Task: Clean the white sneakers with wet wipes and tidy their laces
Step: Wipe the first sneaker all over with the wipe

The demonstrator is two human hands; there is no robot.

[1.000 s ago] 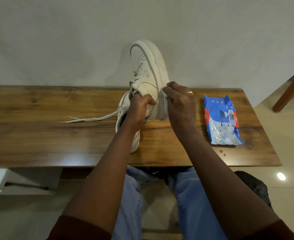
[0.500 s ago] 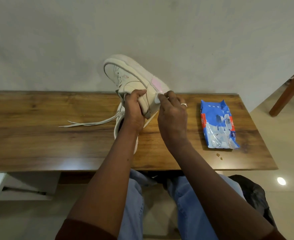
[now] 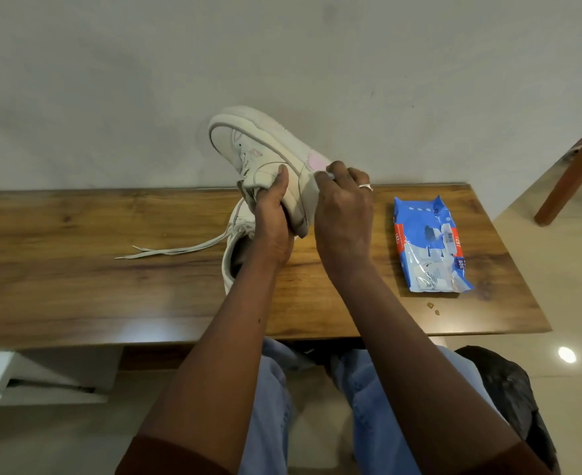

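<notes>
The left hand (image 3: 274,228) holds a white shoe (image 3: 258,142) up over the table (image 3: 76,269), with its fingers curled round the shoe's top. The right hand (image 3: 344,214) pinches a small wipe (image 3: 325,175) against the shoe's side. The other shoe (image 3: 236,241) lies under them, its laces (image 3: 179,250) trailing left. A blue pack (image 3: 428,245) lies to the right.
</notes>
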